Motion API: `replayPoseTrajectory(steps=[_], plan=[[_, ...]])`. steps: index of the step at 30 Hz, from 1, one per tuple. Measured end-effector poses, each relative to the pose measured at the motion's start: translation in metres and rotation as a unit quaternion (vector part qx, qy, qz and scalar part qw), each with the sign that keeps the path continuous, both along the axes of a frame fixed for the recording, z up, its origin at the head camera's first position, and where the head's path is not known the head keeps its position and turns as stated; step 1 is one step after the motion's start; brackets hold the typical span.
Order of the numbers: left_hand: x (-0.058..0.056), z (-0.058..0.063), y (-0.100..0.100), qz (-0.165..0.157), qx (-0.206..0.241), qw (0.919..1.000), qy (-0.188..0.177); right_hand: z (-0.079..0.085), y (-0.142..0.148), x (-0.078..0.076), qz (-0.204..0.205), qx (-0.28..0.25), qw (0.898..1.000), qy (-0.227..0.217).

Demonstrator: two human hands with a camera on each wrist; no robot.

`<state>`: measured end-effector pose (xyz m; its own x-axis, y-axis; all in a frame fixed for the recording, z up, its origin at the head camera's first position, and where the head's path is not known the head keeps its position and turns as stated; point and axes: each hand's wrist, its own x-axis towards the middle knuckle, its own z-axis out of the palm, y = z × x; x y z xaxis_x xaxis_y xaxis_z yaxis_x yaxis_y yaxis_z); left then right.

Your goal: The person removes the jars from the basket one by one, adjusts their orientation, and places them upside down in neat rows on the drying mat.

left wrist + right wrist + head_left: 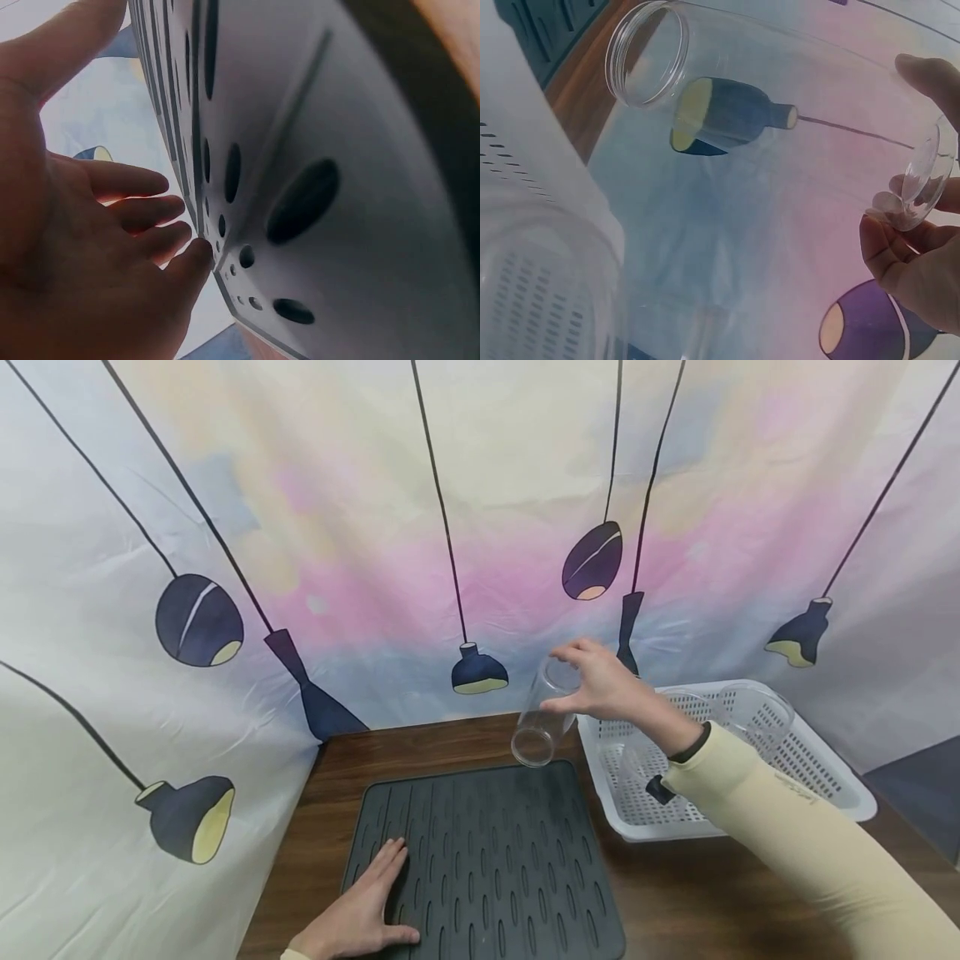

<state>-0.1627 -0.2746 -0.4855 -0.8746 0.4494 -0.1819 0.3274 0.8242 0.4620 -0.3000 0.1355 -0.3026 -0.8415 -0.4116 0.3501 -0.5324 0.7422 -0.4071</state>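
My right hand (603,681) grips a tall clear glass (534,727) near its upper end, thumb on one side and fingers on the other. The glass tilts in the air over the far edge of a dark grey drying mat (495,860), left of the basket. In the right wrist view, the fingers (900,262) close around one end of the glass (795,157), while its ringed end points away from the hand. My left hand (360,906) rests at the mat's left side, fingers extended and thumb spread, holding nothing. The left wrist view shows its palm beside the slotted mat (360,112).
A white perforated basket (840,777) stands on the right of the wooden table (667,893), holding more clear vessels (757,710) and a small black piece (660,789). My right forearm crosses over it. A printed cloth (345,527) hangs behind the table.
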Motion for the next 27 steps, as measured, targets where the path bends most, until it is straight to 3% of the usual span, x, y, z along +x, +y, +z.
replayPoseTrajectory(steps=[14,27], plan=[[0.008,-0.003,-0.009,-0.001,0.006,0.9994,-0.033,-0.021,-0.013,-0.004,-0.004,0.034,0.999,-0.031],[0.012,-0.007,-0.014,0.005,-0.026,0.9996,-0.013,-0.032,-0.023,-0.012,-0.007,0.075,0.996,-0.045]])
